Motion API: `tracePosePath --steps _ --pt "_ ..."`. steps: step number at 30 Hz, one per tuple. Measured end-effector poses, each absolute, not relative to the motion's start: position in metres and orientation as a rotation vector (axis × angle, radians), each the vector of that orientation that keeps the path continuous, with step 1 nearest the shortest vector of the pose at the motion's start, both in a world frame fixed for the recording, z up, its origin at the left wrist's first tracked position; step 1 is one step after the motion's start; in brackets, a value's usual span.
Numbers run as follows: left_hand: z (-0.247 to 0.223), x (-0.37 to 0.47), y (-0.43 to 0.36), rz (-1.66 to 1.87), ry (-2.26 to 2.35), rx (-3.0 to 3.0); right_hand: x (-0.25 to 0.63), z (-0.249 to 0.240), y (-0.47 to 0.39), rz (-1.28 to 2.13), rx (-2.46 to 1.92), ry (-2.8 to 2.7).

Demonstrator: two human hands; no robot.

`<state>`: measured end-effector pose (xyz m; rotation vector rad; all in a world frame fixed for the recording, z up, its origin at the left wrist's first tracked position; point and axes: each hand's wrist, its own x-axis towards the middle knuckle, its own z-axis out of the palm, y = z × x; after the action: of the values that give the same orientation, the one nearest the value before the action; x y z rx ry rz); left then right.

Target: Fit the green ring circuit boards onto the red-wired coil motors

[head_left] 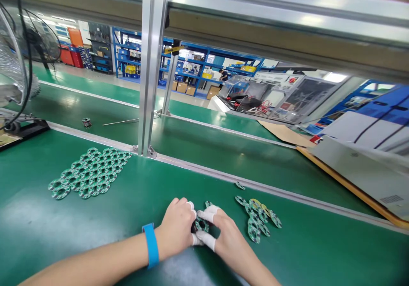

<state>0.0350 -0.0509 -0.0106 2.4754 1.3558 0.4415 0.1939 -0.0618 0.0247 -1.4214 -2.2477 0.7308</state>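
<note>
A small green ring-shaped board (202, 224) is held between my two hands, low in the middle of the head view. My left hand (179, 224), with a blue band on its wrist, has its fingers closed at the ring's left edge; a dark part there is mostly hidden. My right hand (220, 230) pinches the ring from the right with white-covered fingertips. Another ring (208, 204) shows just behind the right fingers. To the right lies a loose pile of rings (255, 218), some yellowish. Many similar rings (92, 171) lie in close rows at the left.
The green bench (128, 218) is bounded behind by a metal rail (204, 172) and an upright post (149, 69). One ring (240, 185) lies by the rail. A spool (86, 122) and a fan (38, 43) are at the left, a grey panel (361, 167) at the right.
</note>
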Motion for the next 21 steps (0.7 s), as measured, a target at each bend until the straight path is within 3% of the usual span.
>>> tracePosePath --steps 6,13,21 --pt "-0.008 0.037 -0.052 0.466 1.355 2.442 0.209 0.029 -0.055 0.946 -1.421 -2.086" --pt "0.006 0.032 -0.053 0.582 1.115 2.144 0.206 0.028 -0.051 0.706 -1.609 -2.125" --pt "0.0 0.034 -0.049 0.543 1.065 2.3 0.198 0.028 -0.062 0.358 -1.703 -2.355"
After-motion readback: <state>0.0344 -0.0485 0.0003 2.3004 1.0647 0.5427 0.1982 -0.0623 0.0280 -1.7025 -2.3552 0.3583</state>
